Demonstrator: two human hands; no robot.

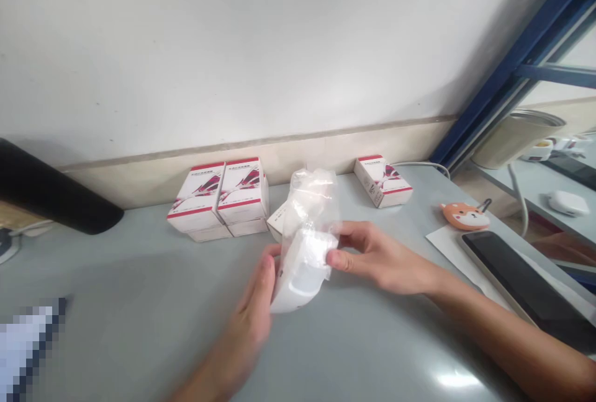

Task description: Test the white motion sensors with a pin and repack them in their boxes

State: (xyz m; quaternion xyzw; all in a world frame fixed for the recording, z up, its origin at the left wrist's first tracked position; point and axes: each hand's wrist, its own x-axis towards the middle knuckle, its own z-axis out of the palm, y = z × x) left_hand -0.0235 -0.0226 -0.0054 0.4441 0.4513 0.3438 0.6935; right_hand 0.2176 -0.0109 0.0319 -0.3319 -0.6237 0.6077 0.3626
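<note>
In the head view, a white device [302, 272] sits directly between both hands, in touch with each, its upper part in a clear plastic bag [314, 197]. Its long axis slants from beside the left palm up toward the right fingertips; the bag's loose end points away from the hands. The left hand [256, 296] cradles its left edge; the right hand [372, 259] pinches its right edge, thumb in front. Just beyond the bag is a partly hidden box [277, 221]; grey tabletop [139, 303] spreads left of and nearer than the hands, while a phone [526, 284] lies beside the right forearm.
</note>
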